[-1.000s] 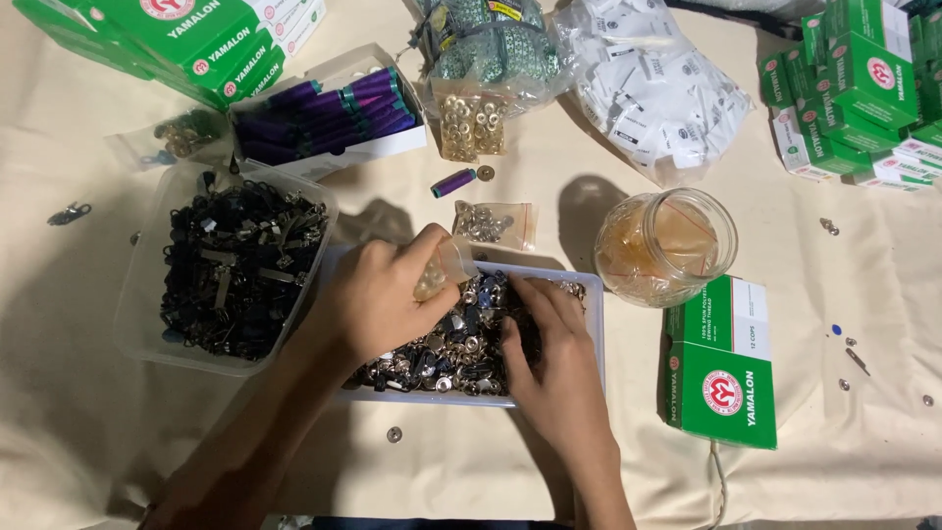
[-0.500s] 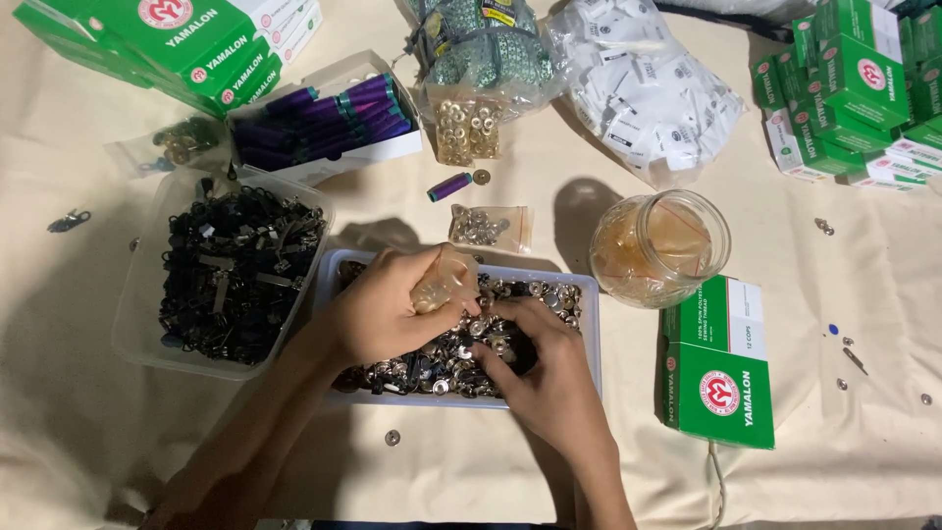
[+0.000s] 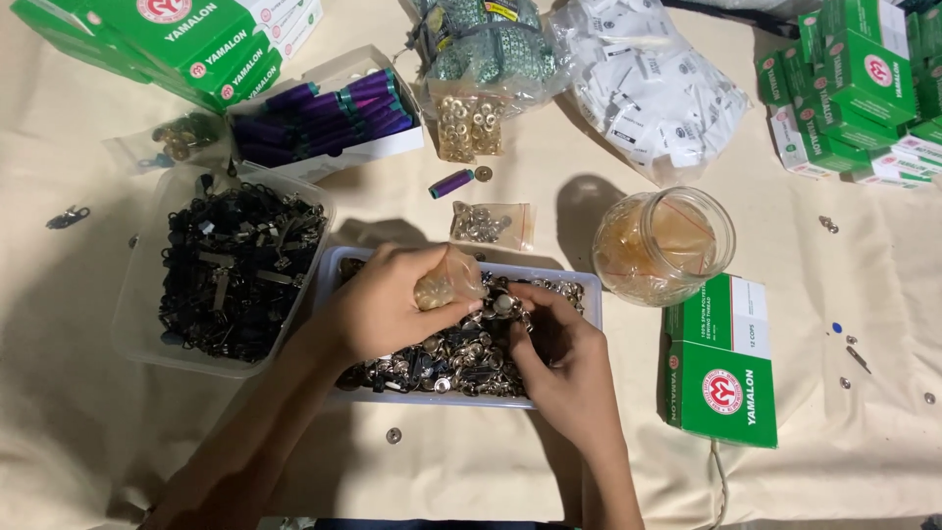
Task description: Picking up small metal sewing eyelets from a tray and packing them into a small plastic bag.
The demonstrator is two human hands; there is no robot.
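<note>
A shallow clear tray (image 3: 579,285) full of small silver metal fasteners lies in front of me on the cream cloth. My left hand (image 3: 388,309) hovers over it and grips a small clear plastic bag (image 3: 446,285) with brassy pieces inside. My right hand (image 3: 564,358) rests on the heap and pinches a few silver fasteners (image 3: 505,304) right at the bag's mouth. Both forearms come in from the bottom edge.
A clear tub of black metal parts (image 3: 231,270) sits left of the tray. A glass jar (image 3: 662,245) and a green box (image 3: 721,358) stand to the right. Purple thread spools (image 3: 329,108), bagged fasteners (image 3: 491,224) and stacked green boxes (image 3: 863,79) lie behind.
Both hands have drawn together over the tray. My right hand rose from the heap to the mouth of the small bag that my left hand holds.
</note>
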